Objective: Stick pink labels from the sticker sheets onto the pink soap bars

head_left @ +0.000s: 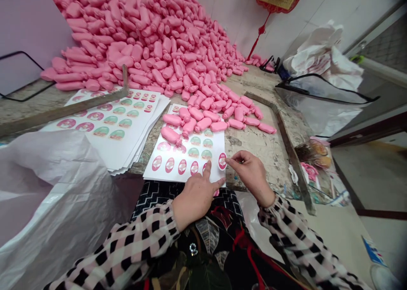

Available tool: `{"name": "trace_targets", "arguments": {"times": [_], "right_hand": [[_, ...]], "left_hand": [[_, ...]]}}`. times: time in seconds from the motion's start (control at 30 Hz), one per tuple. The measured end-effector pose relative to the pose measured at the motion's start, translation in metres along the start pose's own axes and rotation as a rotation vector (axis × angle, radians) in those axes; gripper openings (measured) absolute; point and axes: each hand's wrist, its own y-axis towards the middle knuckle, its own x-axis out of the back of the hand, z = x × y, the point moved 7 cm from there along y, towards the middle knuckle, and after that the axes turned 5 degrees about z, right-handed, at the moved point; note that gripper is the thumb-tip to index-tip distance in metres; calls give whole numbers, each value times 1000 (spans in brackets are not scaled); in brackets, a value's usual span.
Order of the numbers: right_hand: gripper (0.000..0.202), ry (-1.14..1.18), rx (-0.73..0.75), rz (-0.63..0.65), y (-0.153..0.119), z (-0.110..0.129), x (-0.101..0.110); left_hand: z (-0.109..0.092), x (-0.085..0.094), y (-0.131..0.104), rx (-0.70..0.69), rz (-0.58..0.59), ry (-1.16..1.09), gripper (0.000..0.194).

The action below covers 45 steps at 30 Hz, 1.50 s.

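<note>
My right hand pinches an oval pink-and-white sticker between thumb and fingertips, at the right edge of a sticker sheet. My left hand rests over the sheet's lower right corner, index finger and thumb stretched out, the other fingers curled. Below that thumb peeks the end of a small pink bottle, apparently held in the palm; most of it is hidden. The sheet carries rows of pink ovals and green labels. Several pink bottles lie across its upper part.
A huge heap of pink bottles covers the back of the worn table. More sticker sheets lie at left under a wooden strip. Another strip edges the right side. White plastic bulges at front left; a clear bag stands right.
</note>
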Motion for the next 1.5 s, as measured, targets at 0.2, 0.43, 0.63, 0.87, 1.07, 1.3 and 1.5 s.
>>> {"name": "trace_targets", "arguments": {"times": [0.2, 0.43, 0.63, 0.87, 1.07, 1.3, 1.5], "right_hand": [[27, 627, -3, -9, 2, -11, -1], [21, 816, 70, 183, -23, 43, -29], [23, 745, 84, 245, -29, 55, -48], [25, 662, 97, 285, -29, 51, -57], [23, 647, 105, 282, -29, 52, -57], [23, 622, 99, 263, -29, 49, -59], [24, 568, 113, 251, -29, 46, -61]], "left_hand": [[23, 23, -5, 23, -136, -896, 40], [43, 6, 2, 361, -197, -2168, 42], [42, 4, 2, 380, -197, -2287, 45], [43, 7, 2, 317, -211, -2266, 40], [44, 8, 3, 307, -221, -2243, 47], [45, 8, 3, 311, -244, -2216, 47], [44, 7, 4, 289, -248, -2210, 48]]}}
